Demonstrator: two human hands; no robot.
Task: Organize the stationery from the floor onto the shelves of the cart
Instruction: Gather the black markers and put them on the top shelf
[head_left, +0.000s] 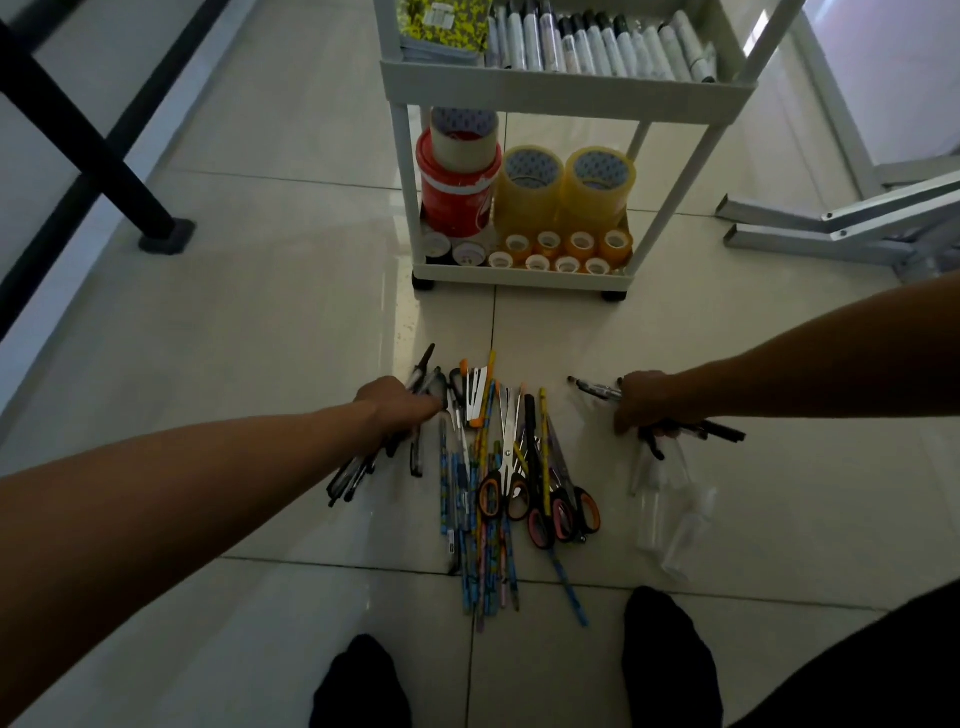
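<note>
Cart (566, 91): stands on the floor beyond the pile, partly stocked.
Upper shelf seen: row of markers (597, 41) laid side by side, patterned notebooks (441, 23) at its left end.
Bottom shelf: large tape rolls (561, 187), a red roll stack (457, 182), small tape rolls (566, 252) in front. Looks finished.
Left on floor: pencils (483, 519), scissors (540, 499), black pens (374, 462), clear bottles (670, 504).
Left hand (400, 408): fingers curled down over the black pens at the pile's left edge, gathering a bunch; grip looks closed round them.
Right hand (652, 402): holds a bundle of dark pens (696, 431), ends sticking out both sides, just above the clear bottles.
Progress estimate: tape, markers, notebooks done; pens in hand now; pencils, scissors, bottles untouched. Roughly half remains.
Free shelf space: cannot tell; any higher shelf is out of view.
</note>
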